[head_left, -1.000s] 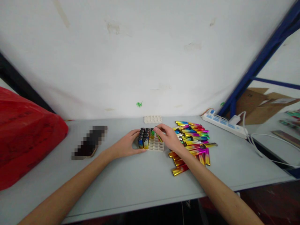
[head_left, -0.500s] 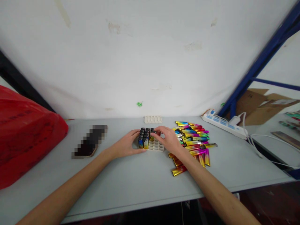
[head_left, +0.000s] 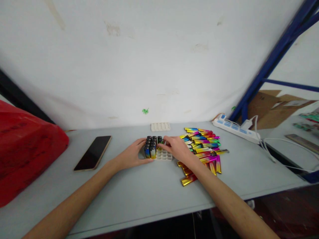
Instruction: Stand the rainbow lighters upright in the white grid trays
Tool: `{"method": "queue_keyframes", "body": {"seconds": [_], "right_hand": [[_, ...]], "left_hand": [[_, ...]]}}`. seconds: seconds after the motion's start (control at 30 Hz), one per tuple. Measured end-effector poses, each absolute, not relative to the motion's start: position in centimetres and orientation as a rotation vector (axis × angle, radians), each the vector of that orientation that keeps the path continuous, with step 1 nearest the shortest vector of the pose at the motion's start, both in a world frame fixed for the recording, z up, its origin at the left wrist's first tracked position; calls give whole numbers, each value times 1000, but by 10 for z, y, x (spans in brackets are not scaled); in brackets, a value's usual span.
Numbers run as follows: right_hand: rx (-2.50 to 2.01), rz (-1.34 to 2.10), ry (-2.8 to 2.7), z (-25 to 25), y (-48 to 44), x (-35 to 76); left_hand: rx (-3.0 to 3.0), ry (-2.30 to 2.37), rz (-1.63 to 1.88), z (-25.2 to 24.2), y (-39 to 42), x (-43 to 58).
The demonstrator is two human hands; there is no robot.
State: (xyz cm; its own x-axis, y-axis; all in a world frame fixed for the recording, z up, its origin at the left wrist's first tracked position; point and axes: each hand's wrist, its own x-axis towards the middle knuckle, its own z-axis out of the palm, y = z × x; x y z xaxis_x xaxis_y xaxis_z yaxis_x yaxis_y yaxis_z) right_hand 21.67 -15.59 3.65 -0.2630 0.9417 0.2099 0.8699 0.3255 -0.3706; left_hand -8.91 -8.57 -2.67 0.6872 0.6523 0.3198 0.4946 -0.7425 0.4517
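the left end of a white moulded tray with rows of sockets [head_left: 164, 156] is clasped by the bare left hand [head_left: 133, 156], the thumb laid by its near left corner and the fingers bent about its far left side. the fingertips of the bare right hand [head_left: 174, 146] are brought down to the far part of the tray's third column; whether a lighter is pinched there or only touched cannot be told, as the view is blocked by the fingers.

black-topped lighters with shiny coloured bodies [head_left: 152, 152] are stood upright along the tray's left side, while bare sockets are seen toward its near right corner. for a clean seating, each base is best lined up with its socket and pressed straight down, with the neighbours left untilted and the tray braced by the left hand.

to the tray's right, a loose pile of glossy rainbow-coloured lighters [head_left: 203, 142] is spread on the pale grey table [head_left: 137, 202]. a second white moulded tray [head_left: 160, 126] is set by the table's far edge. a white power strip [head_left: 236, 130] is laid near the far right corner, and a black phone with a gold rim [head_left: 93, 154] toward the left edge, beside a red plastic bag [head_left: 27, 152].
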Motion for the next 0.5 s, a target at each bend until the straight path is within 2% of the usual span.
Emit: {"method": "queue_keyframes", "body": {"seconds": [0.17, 0.33, 0.5], "right_hand": [[-1669, 232, -2358, 41, -160, 210], [-1515, 301, -2370, 37, -155, 224], [-1670, 25, -2045, 27, -135, 279]], "left_hand": [[2568, 930, 690, -27, -86, -90], [2527, 931, 677, -30, -86, -93], [2506, 959, 686, -40, -86, -96]]}}
